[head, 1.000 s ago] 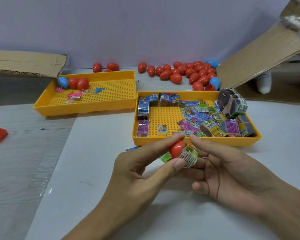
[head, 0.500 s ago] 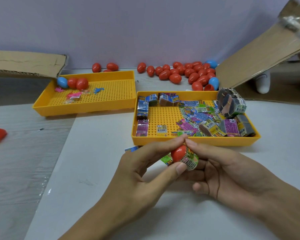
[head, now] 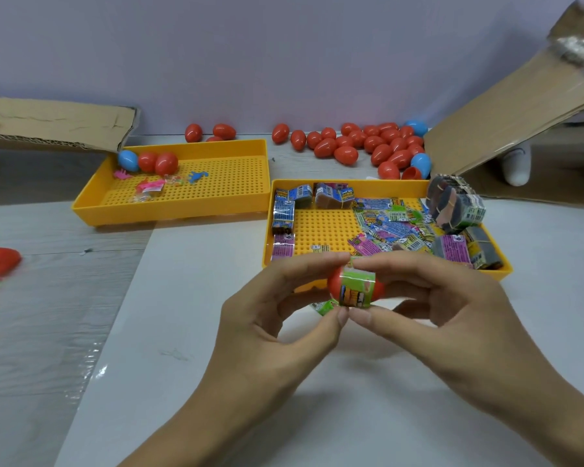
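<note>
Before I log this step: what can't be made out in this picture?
Head view, red egg: its middle sits under the printed label, so any seam is hidden.
Head view, printed label: text too blurred to read.
Head view, near yellow tray: front wall mostly behind the left hand and right hand.
Head view, red piece at the left edge: blurred, shape unclear.

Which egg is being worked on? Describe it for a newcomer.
Find the right yellow tray holding printed labels. In front of it, the left hand and right hand pinch one red egg. Unlike the bare eggs behind, it wears a green label.
</note>
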`<action>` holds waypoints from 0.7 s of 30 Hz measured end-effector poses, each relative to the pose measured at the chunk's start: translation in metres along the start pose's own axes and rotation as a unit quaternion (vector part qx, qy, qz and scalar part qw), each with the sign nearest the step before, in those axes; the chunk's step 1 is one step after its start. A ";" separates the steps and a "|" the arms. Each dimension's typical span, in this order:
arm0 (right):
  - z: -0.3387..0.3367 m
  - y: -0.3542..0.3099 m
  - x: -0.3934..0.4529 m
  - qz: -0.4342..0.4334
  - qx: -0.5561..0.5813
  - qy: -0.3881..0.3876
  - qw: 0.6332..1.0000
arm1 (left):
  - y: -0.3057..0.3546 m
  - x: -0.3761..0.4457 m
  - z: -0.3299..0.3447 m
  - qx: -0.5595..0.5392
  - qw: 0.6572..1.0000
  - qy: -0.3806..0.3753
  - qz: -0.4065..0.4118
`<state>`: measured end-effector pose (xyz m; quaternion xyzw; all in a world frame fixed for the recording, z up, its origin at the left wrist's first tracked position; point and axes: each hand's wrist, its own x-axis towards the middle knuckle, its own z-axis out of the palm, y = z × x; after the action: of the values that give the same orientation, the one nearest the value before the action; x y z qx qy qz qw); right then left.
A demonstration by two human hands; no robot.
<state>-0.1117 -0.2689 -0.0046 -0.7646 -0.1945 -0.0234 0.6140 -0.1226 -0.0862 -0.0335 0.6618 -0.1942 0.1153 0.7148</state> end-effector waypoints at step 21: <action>0.002 0.002 0.002 -0.197 -0.148 0.044 0.968 | 0.009 0.001 0.003 -0.079 0.988 0.082 -0.100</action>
<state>-0.1094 -0.2665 -0.0068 -0.7917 -0.3080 -0.2060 0.4856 -0.1255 -0.0886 -0.0250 0.6074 -0.0767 0.0814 0.7865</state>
